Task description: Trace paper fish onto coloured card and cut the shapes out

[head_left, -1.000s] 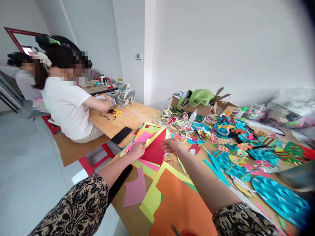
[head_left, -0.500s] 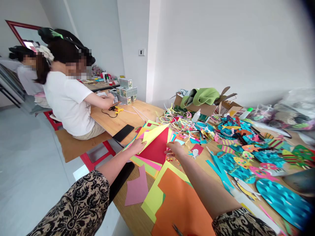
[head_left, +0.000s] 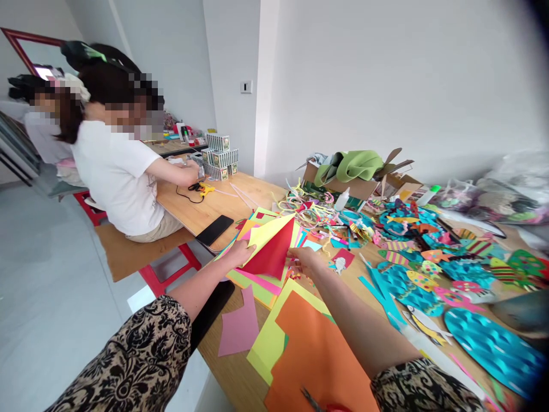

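Yellow paper [head_left: 270,232] is pinched in the left hand [head_left: 238,254], tilted up over a red sheet [head_left: 270,258] on the worktop [head_left: 227,379]. The right hand [head_left: 305,260], half curled, meets the red sheet's right edge; whether it grips cannot be told.

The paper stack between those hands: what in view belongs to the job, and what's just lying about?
Seemingly in use:
- yellow sheet, edge held up by the left hand
- red sheet, beside the right hand

Apparently lying about:
- white bottle
- yellow tool with black cord
- green material
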Demonstrator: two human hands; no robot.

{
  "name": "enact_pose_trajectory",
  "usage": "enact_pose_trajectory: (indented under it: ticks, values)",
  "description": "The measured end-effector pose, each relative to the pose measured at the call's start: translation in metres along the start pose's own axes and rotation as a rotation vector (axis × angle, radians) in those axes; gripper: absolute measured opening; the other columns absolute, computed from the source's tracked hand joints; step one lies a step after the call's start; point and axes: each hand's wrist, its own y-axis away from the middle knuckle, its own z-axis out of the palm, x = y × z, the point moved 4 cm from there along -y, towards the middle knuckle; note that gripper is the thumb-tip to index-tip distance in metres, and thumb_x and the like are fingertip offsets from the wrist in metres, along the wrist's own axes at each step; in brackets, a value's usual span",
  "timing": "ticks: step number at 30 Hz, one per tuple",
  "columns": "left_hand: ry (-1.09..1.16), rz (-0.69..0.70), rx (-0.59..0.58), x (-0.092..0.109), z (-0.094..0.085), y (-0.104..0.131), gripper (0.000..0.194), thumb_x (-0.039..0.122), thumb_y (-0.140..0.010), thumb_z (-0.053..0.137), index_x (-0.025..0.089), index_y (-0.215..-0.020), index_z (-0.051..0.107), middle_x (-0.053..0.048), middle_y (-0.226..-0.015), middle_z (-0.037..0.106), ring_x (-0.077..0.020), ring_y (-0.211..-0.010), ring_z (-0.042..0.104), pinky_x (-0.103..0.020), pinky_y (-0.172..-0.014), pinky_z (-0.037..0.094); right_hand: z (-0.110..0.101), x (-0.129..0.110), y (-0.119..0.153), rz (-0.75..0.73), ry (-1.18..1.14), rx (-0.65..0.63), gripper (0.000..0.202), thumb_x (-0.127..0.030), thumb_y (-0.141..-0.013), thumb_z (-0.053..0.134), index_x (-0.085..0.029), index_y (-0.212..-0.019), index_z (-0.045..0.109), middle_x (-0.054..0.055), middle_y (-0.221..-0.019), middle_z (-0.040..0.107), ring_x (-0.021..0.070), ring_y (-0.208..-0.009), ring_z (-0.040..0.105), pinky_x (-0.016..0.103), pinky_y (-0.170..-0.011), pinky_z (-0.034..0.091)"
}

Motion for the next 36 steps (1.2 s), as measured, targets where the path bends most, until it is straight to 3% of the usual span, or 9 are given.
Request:
enact_pose_trajectory:
  ticks: [4,8,12,15,18,23,26,29,36]
  values:
    - [-0.007,0.028,0.002,0.002,-0.002,0.003,0.031,0.037,-0.092,0.057,0.015,-0.113,0.059,-0.007,-0.111,0.062,-0.0195,-0.094,0.062,-0.039,-0.081,0.053,0.008,0.002,-0.002,0.001,0.019,-0.045,0.034,-0.033,-0.093,0.058,-0.016,-0.122,0.056,0.009,-0.121,0.059,0.0212,-0.101,0.062,0.042,-0.085,0.053]
    - [-0.018,0.100,-0.003,0.009,-0.004,0.010,0.037,0.044,-0.094,0.049,0.011,-0.092,0.066,-0.010,-0.087,0.068,-0.0213,-0.086,0.065,-0.031,-0.074,0.049,0.016,-0.003,-0.005,-0.048,0.026,-0.073,0.034,-0.033,-0.093,0.058,-0.016,-0.122,0.056,0.009,-0.121,0.059,0.0214,-0.102,0.061,0.042,-0.085,0.053]
    - [-0.023,0.213,-0.026,0.018,-0.002,0.018,0.040,0.054,-0.079,0.063,0.015,-0.090,0.068,-0.006,-0.085,0.070,-0.0230,-0.086,0.064,-0.027,-0.073,0.046,0.023,-0.015,-0.006,-0.116,0.012,-0.097,0.034,-0.034,-0.093,0.058,-0.016,-0.122,0.056,0.009,-0.121,0.059,0.0211,-0.101,0.062,0.042,-0.085,0.053]
    - [-0.035,0.228,-0.012,0.021,0.001,0.021,0.037,0.049,-0.070,0.072,0.017,-0.089,0.068,-0.006,-0.086,0.070,-0.0240,-0.086,0.064,-0.027,-0.073,0.046,0.027,-0.022,-0.005,-0.156,0.019,-0.119,0.033,-0.034,-0.093,0.058,-0.016,-0.120,0.057,0.008,-0.119,0.060,0.0202,-0.099,0.062,0.040,-0.083,0.054]
    - [-0.043,0.189,0.031,0.018,0.003,0.018,0.026,0.042,-0.080,0.064,0.016,-0.084,0.067,-0.009,-0.083,0.069,-0.0251,-0.087,0.064,-0.029,-0.073,0.045,0.027,-0.025,-0.002,-0.199,0.062,-0.142,0.031,-0.036,-0.094,0.056,-0.014,-0.116,0.059,0.007,-0.110,0.063,0.0175,-0.091,0.064,0.036,-0.077,0.055]
    - [-0.007,0.121,0.063,0.007,0.000,0.010,0.034,0.040,-0.094,0.047,0.015,-0.079,0.063,-0.006,-0.072,0.064,-0.0192,-0.075,0.063,-0.030,-0.069,0.046,0.015,-0.021,0.003,-0.319,0.256,-0.082,0.030,-0.040,-0.097,0.050,-0.013,-0.104,0.061,0.004,-0.095,0.067,0.0136,-0.077,0.065,0.031,-0.070,0.056]
    - [0.052,0.106,0.053,0.000,0.000,0.006,0.035,0.044,-0.095,0.049,0.013,-0.084,0.061,0.000,-0.073,0.062,-0.0131,-0.065,0.060,-0.030,-0.066,0.049,0.012,-0.011,0.009,-0.436,0.486,0.001,0.024,-0.035,-0.094,0.055,-0.014,-0.105,0.063,0.006,-0.106,0.066,0.0177,-0.093,0.064,0.039,-0.084,0.053]
    - [0.119,0.088,0.055,-0.007,0.001,0.003,0.033,0.044,-0.094,0.051,0.013,-0.089,0.061,0.000,-0.077,0.062,-0.0117,-0.065,0.059,-0.029,-0.063,0.051,0.020,0.003,0.022,-0.562,0.728,0.043,0.019,-0.023,-0.090,0.059,-0.016,-0.107,0.065,0.011,-0.117,0.064,0.0246,-0.117,0.054,0.044,-0.102,0.039]
    - [0.288,0.072,0.082,-0.013,0.000,0.003,0.033,0.044,-0.094,0.051,0.013,-0.091,0.060,0.000,-0.079,0.059,-0.0113,-0.064,0.057,-0.027,-0.061,0.049,0.050,0.023,0.051,-0.746,1.086,0.095,0.044,-0.016,-0.088,0.052,-0.008,-0.131,0.053,0.021,-0.132,0.056,0.0310,-0.130,0.041,0.043,-0.110,0.023]
